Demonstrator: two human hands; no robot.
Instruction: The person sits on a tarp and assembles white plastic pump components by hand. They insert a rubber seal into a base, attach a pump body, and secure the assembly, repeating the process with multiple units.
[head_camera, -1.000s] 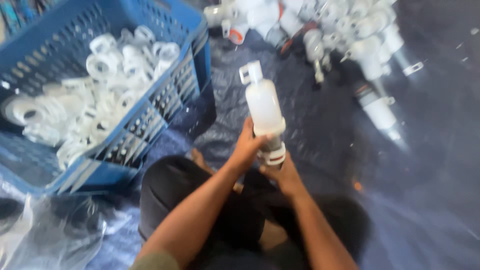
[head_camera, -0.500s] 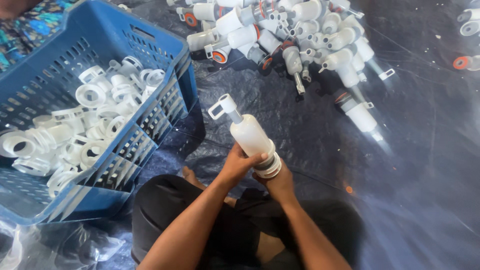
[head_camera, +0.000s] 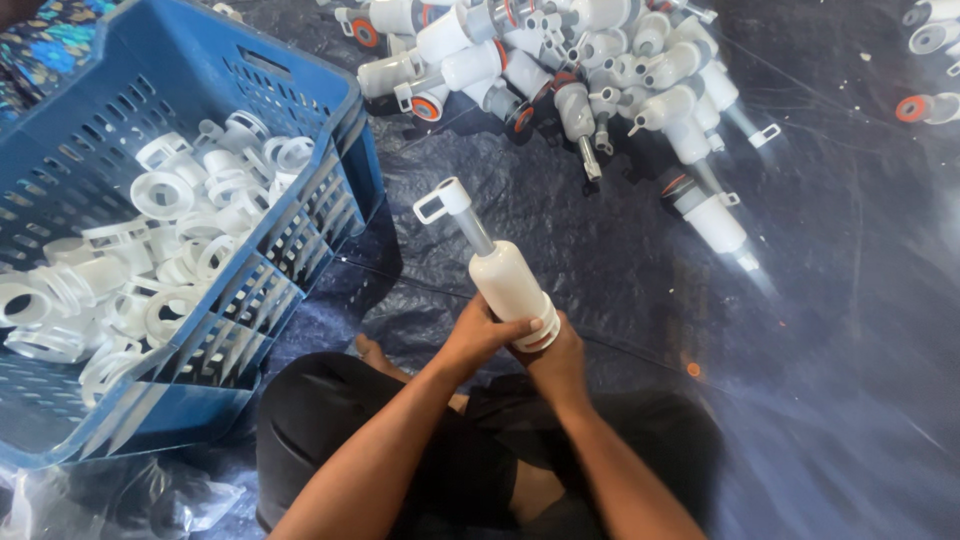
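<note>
Blue crate (head_camera: 300, 110) of white rings at left, then mid-frame left hand (head_camera: 480, 335) wrapped round white pump (head_camera: 505, 280), right hand (head_camera: 555, 360) gripping its ribbed base, probably light, stiff, smooth plastic, best held low on barrel, pile (head_camera: 600, 70) upper right.

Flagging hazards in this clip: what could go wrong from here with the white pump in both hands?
The pump is held only at its base by the left hand and right hand, so it might slip or tip. Its raised handle leans toward the blue crate and could knock its rim.
</note>
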